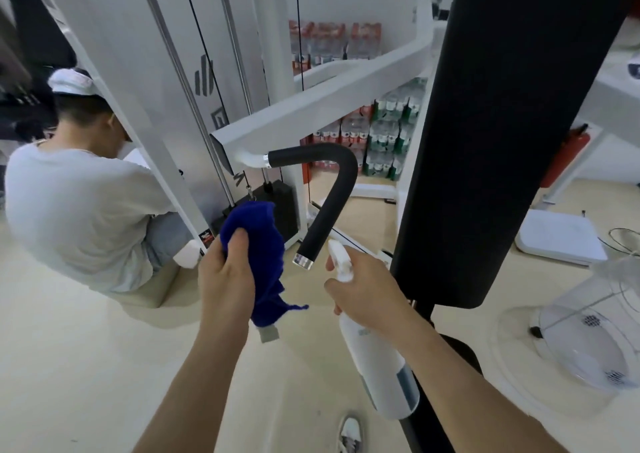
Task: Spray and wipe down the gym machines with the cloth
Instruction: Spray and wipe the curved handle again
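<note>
Head view: the left grip (227, 272) has its fingers and thumb curled round a bunched blue cloth (258, 241). The cloth rises above the knuckles, and a tail of it hangs below the palm, ending in a grey label.

The right grip (367, 296) is wrapped round the neck of a white spray bottle (379, 366). The bottle's body slants down beneath the wrist. Its nozzle pokes out above the fingers, close to the chrome end cap of a black foam-covered handle (332, 192).

That handle hangs between the two grips and just above them, hooking up to the white machine arm (329, 88). Just right of the right grip stands a tall black upright pad (502, 123).

Beyond the left grip are the weight stack (278, 203) and the cable tower. Farther left a person in a white T-shirt (79, 210) sits low, back turned.

Past the handle, packs of bottled water (384, 133) are stacked against the wall. Well to the right of the right grip a clear fan (588, 334) lies on the floor, with a flat white box (561, 237) beyond it. A shoe (349, 435) shows below the bottle.
</note>
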Motion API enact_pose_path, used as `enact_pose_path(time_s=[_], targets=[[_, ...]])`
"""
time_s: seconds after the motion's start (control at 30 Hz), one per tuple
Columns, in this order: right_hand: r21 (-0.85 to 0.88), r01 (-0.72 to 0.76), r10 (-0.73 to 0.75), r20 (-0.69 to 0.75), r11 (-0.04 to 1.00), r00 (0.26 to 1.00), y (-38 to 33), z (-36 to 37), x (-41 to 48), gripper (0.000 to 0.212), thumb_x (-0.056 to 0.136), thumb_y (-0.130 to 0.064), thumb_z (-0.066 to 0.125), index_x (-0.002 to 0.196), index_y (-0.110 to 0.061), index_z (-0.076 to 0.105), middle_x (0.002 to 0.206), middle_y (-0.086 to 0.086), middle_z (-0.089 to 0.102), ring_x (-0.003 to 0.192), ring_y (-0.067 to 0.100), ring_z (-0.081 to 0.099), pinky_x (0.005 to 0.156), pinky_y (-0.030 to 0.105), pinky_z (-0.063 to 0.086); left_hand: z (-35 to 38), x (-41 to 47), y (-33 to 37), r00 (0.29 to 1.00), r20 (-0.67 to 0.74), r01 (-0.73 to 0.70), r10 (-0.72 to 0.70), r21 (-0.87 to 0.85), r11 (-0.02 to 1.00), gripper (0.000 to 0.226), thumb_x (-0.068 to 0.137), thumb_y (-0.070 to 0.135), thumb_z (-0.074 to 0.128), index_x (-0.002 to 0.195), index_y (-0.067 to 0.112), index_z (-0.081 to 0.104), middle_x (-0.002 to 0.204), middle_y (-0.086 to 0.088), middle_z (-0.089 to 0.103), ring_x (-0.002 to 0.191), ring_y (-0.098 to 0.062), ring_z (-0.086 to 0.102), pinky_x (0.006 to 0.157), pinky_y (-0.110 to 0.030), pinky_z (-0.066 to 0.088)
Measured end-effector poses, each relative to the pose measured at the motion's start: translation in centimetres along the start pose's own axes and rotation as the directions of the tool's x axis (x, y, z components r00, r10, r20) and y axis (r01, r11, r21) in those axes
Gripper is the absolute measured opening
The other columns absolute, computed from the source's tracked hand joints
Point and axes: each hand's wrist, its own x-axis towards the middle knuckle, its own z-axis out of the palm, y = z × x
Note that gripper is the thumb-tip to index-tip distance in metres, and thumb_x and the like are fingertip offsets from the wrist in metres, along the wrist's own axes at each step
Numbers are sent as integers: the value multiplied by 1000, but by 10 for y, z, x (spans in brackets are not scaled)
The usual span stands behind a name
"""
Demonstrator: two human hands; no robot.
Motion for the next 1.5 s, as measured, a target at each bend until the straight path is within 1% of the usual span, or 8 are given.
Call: enact_pose_path(time_s=[0.33,0.5,0.73,0.97,1.1,1.2,1.33,1.5], targets=[[-188,-56,41,-84,981,996,-7,-1,37,11,87,-24,54,97,-21,53,79,-3,59,74,21,58,70,34,50,26,74,-5,982,188,-27,10,89,996,17,102,28,42,93,29,57,80,7,68,74,-13,65,63,-30,50],[-214,-112,62,-227,970,972,-17,-8,54,19,84,-22,56,69,-23,44,60,-4,48,58,17,48,62,36,47,25,95,-4,953,302,-22,4,59,998,20,103,26,41,95,25,59,72,10,69,57,-2,64,43,-13,46],[-108,-201,155,-335,974,929,-36,-15,67,8,85,-22,57,93,-25,56,71,1,64,67,26,64,63,47,58,24,122,2,873,488,-39,6,57,998,20,102,25,42,96,22,61,76,7,70,60,-10,67,51,-19,53],[-40,-252,210,-438,967,874,-34,-16,69,7,83,-19,60,79,-14,57,68,6,64,66,26,65,67,48,57,89,129,5,731,639,-366,239,72,928,22,102,29,40,110,35,59,101,10,62,90,-8,58,78,-29,45],[46,-233,225,-489,971,843,-30,-24,69,17,85,-13,64,76,-24,54,68,4,63,66,24,64,64,36,55,120,112,-17,659,675,-676,331,339,655,50,99,28,47,146,24,30,139,-8,38,103,-23,52,71,-25,41],[59,-214,217,-462,975,860,-29,-25,70,16,84,-12,65,83,-26,55,69,-2,63,66,19,63,63,31,54,92,103,-30,538,777,-822,327,397,408,61,89,21,61,140,32,29,138,-12,42,90,-25,58,63,-28,48],[87,-204,222,-439,975,871,-31,-29,73,15,85,-9,64,91,-22,58,71,0,62,68,20,65,64,30,55,41,82,-54,407,878,-900,252,339,274,64,67,18,74,123,33,47,120,-7,46,90,-28,60,53,-29,53],[139,-190,233,-443,972,866,-31,-33,76,18,88,-12,64,84,-26,54,71,-5,60,64,15,61,57,20,46,73,95,-37,175,910,-967,375,230,-108,24,68,23,74,92,21,75,110,-7,65,112,-34,42,92,-48,51]])
